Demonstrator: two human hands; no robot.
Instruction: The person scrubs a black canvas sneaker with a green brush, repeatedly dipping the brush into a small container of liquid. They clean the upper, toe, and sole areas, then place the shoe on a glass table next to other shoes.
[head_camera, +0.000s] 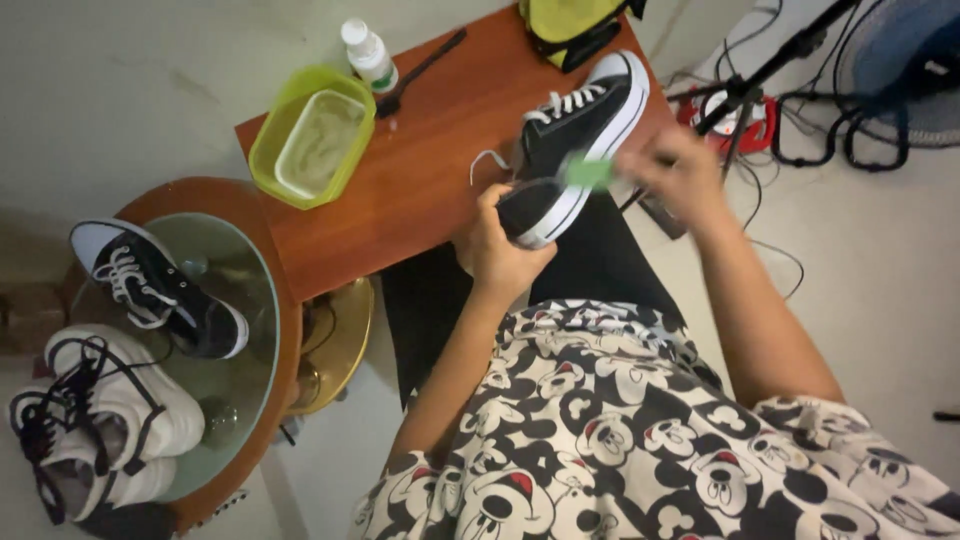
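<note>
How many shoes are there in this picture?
4: one black shoe held by the left hand, another black shoe on the round glass table, and two white shoes at its lower-left edge.

Matt black cloth sneaker (572, 135) with smooth white rubber sole; glossy wooden table (420, 190); shiny green plastic tub (262, 150).

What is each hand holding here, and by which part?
Left hand grips the black sneaker at its heel end. Right hand holds a small green brush against the sole; it is too blurred to tell where.
</note>
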